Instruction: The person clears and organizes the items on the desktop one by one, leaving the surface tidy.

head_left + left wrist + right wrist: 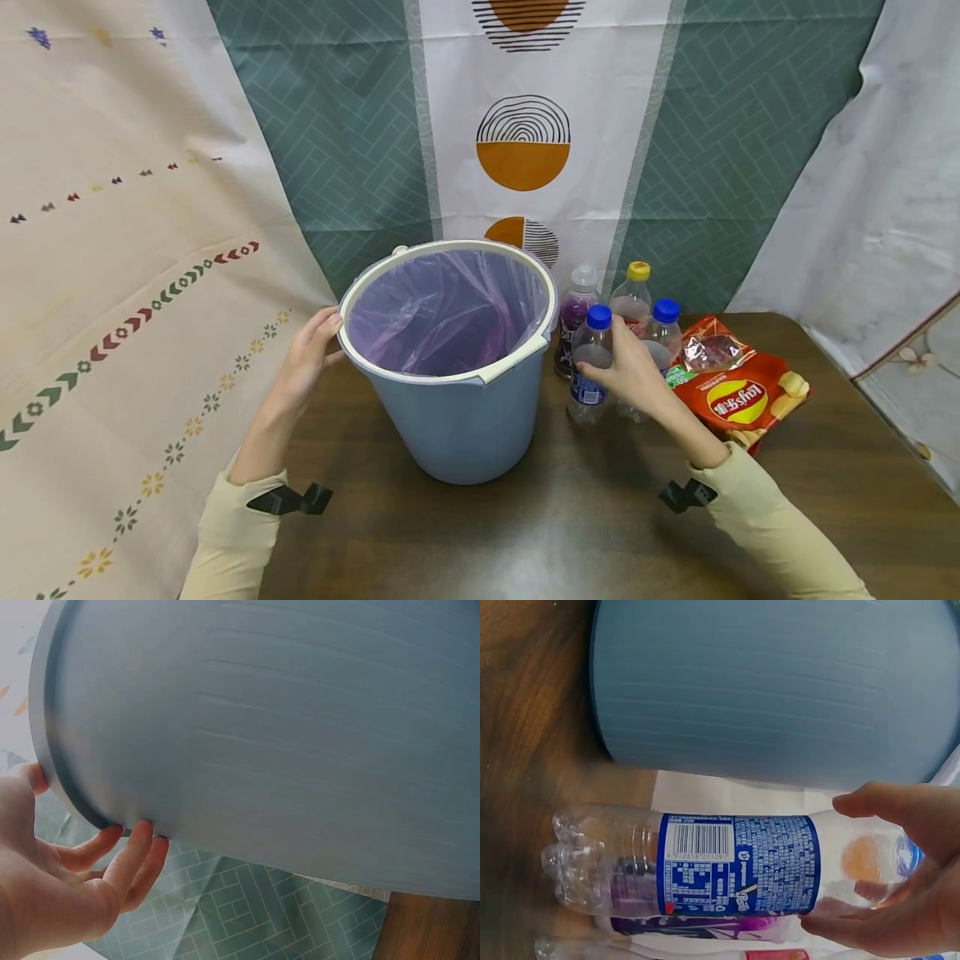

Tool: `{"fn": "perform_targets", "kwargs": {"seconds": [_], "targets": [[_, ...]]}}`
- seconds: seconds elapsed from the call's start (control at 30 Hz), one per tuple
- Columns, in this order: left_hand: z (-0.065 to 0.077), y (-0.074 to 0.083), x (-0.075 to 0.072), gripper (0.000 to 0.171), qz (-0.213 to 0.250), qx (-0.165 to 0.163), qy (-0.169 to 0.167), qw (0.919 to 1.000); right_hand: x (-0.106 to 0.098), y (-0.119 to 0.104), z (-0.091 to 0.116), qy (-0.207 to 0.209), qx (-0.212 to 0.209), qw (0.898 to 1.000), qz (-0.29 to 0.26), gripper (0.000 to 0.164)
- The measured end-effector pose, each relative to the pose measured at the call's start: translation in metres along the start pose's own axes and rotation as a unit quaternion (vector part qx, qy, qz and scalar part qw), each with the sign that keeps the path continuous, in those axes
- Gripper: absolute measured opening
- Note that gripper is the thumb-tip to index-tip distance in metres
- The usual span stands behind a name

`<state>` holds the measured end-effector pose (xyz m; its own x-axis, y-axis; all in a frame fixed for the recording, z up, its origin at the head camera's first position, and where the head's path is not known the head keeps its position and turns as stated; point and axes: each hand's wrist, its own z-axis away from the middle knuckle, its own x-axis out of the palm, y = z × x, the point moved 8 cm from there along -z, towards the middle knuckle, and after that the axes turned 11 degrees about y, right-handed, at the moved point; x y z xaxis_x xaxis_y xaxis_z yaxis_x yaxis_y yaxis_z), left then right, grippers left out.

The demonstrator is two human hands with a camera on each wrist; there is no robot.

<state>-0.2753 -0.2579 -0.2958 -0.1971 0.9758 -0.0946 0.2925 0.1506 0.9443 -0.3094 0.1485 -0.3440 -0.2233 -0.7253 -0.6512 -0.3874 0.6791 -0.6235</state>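
Note:
A blue-grey trash bin [465, 425] with a white rim stands on the table, lined with a translucent purple bag [450, 312]. My left hand [303, 358] grips its rim from the left; in the left wrist view the thumb is at the edge and the fingertips press the outer wall [225, 750]. Right of the bin, my right hand [637, 371] holds a clear plastic bottle [589, 390] with a blue cap and blue label around its upper part. That bottle is upright and looks empty. Whether its base touches the table, I cannot tell.
Close behind the held bottle stand a purple-labelled bottle [576, 310], a yellow-capped bottle [632, 293] and another blue-capped bottle [664, 333]. A red Lay's chip bag [738, 396] lies to their right on the brown table [480, 550]. Patterned cloths [337, 108] hang behind.

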Motion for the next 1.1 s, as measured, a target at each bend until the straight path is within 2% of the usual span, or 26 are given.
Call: {"fn": "perform_targets", "kwargs": {"seconds": [0.67, 0.87, 1.1], "targets": [[0.000, 0.000, 0.000, 0.029, 0.003, -0.004, 0.005, 1.0000, -0.010, -0.015, -0.004, 0.015, -0.033, 0.999, -0.008, 0.077], [0.000, 0.000, 0.000, 0.036, -0.007, -0.002, -0.002, 1.0000, -0.013, -0.020, -0.003, 0.012, -0.028, 1.000, -0.006, 0.076], [0.000, 0.000, 0.000, 0.038, -0.018, -0.020, -0.004, 0.9996, -0.020, -0.024, -0.005, 0.022, -0.024, 0.999, 0.015, 0.071]]}}
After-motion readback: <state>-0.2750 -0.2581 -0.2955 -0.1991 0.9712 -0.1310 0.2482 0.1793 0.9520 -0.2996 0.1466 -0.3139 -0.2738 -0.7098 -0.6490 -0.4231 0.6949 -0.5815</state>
